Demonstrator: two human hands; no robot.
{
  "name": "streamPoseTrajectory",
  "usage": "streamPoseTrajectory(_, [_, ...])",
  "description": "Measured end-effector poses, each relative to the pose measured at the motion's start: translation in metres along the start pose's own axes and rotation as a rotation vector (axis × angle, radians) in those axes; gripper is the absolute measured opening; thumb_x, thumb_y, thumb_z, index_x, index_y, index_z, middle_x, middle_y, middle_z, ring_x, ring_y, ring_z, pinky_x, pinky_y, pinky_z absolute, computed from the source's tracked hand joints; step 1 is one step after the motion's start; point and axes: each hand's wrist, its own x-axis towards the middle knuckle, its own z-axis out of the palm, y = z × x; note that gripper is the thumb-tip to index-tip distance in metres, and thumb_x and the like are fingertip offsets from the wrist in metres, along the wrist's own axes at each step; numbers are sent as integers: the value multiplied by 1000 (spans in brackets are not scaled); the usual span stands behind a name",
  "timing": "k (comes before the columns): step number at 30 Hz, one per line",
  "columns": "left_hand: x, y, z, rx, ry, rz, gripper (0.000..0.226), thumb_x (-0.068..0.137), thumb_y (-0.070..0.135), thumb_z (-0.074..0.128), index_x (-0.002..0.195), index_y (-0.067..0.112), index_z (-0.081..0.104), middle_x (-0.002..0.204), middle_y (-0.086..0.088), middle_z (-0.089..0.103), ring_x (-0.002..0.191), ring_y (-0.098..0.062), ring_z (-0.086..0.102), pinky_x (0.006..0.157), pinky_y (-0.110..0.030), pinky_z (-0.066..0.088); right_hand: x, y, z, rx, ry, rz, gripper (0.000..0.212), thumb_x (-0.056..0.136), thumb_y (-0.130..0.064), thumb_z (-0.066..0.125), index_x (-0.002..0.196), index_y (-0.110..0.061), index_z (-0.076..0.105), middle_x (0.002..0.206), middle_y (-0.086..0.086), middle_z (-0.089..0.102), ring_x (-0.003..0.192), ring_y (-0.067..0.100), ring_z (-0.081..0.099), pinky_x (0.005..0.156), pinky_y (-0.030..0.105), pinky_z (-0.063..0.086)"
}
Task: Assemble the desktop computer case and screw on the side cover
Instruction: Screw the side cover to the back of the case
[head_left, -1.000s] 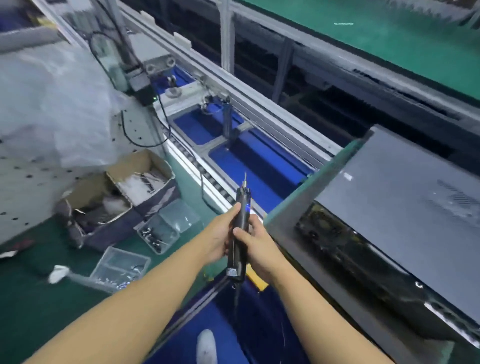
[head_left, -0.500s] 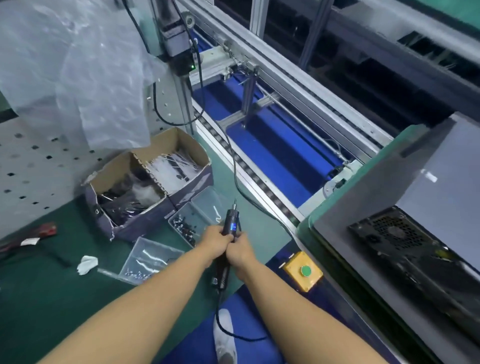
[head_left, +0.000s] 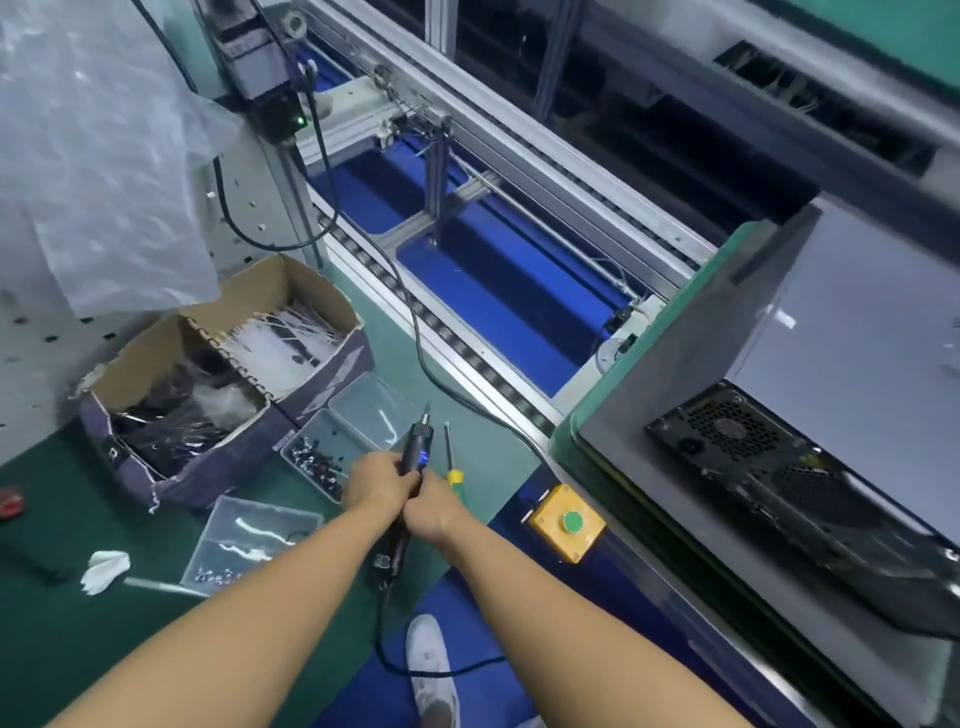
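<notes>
Green matting covers the bench (head_left: 62, 623). Over its right front corner both hands grasp the electric screwdriver (head_left: 418, 451).

- Left hand (head_left: 375, 480): fingers curled round the barrel.
- Right hand (head_left: 435, 508): fingers wrapped round the same barrel, just below the left.
- The bit points away from the person, above the clear screw tray (head_left: 317, 460) and not touching it. A blue light shows on the barrel.

The computer case (head_left: 769, 467) lies on a grey pallet (head_left: 675, 364) on the conveyor, beyond the bench's right edge and well apart from the hands. Its side cover (head_left: 857, 338) faces upward. Whether any screw is seated cannot be told.

Judgement: the step in hand appears to be loading a screw for the cover. The next move calls for lowering the bit into the tray's filled half, picking up one screw, and carrying it to the case's rear edge without snagging the trailing cord (head_left: 384, 639).

Surface:
- A hand screwdriver (head_left: 450, 462) lies just beside the tray.
- A second clear tray (head_left: 254, 540) sits nearer the front edge.
- A torn cardboard box (head_left: 218, 374) of bagged parts stands behind the trays.
- A white scrap (head_left: 106, 569) lies toward the left.

Room:
- The setting is a factory line with an aluminium conveyor frame (head_left: 519, 171).
- A yellow button box (head_left: 569, 522) is fixed at the bench's right edge.
- Plastic sheeting (head_left: 104, 156) hangs at the rear left.
</notes>
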Motion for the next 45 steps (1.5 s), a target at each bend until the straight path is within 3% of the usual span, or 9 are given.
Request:
streamPoseTrajectory(3, [-6,6,-3,92,75,-8,22,91,36,65,94,16,74,93,-13,70,85,-34,66,75,-39,56,-3,3,-9,-25,-12,-6,32,96,-7,47,127,1,55,122,24,65,95,26,59,82,37,50])
streamPoseTrajectory(8, [-13,26,-14,151,167,137,19,93,38,57,93,25,71,93,-8,70,85,-33,65,68,-32,48,-17,1,-36,-10,53,-29,34,94,-9,48,127,-12,56,126,12,65,110,27,60,89,31,47])
streamPoseTrajectory(12, [-25,57,-8,110,25,291,17,94,36,53,87,27,67,86,-4,71,86,-30,65,72,-35,52,-34,16,-72,-46,172,-32,32,96,-18,48,126,-17,57,125,7,64,110,27,61,80,28,43])
streamPoseTrajectory(15, [-39,82,5,-22,-90,371,17,95,29,53,86,19,64,83,-2,70,81,-25,63,74,-32,50,-52,40,-106,-101,273,-22,35,93,-9,45,125,-17,56,125,8,64,101,25,58,79,29,44])
streamPoseTrajectory(19, [-56,106,20,-103,-107,391,17,99,25,53,98,16,67,88,-2,66,82,-20,57,74,-28,41,-79,82,-150,-254,352,-14,39,92,-6,47,129,-14,55,130,9,60,120,29,57,98,33,45])
streamPoseTrajectory(23, [-67,113,31,-121,-159,356,17,100,24,50,91,17,63,88,-5,67,85,-26,61,77,-32,47,-99,114,-174,-360,319,-27,47,93,-12,55,140,-12,51,140,11,56,130,29,51,107,33,40])
streamPoseTrajectory(32, [-83,100,61,278,-158,431,37,99,22,47,133,24,60,133,2,61,121,-20,57,102,-33,44,-107,146,-171,-684,56,-101,62,95,-12,44,154,-30,36,150,10,47,132,34,49,106,44,45])
streamPoseTrajectory(39, [-87,94,73,372,-159,387,41,98,21,47,138,27,54,134,6,60,125,-19,54,107,-38,41,-94,156,-167,-965,21,-135,76,96,-10,52,159,-30,15,157,2,32,135,32,37,103,49,43])
streamPoseTrajectory(45, [-86,85,79,377,-129,346,40,98,21,45,136,29,55,132,8,61,123,-17,53,105,-37,40,-86,152,-158,-1028,74,-123,66,95,-15,56,153,-22,23,146,7,37,133,32,35,98,46,43])
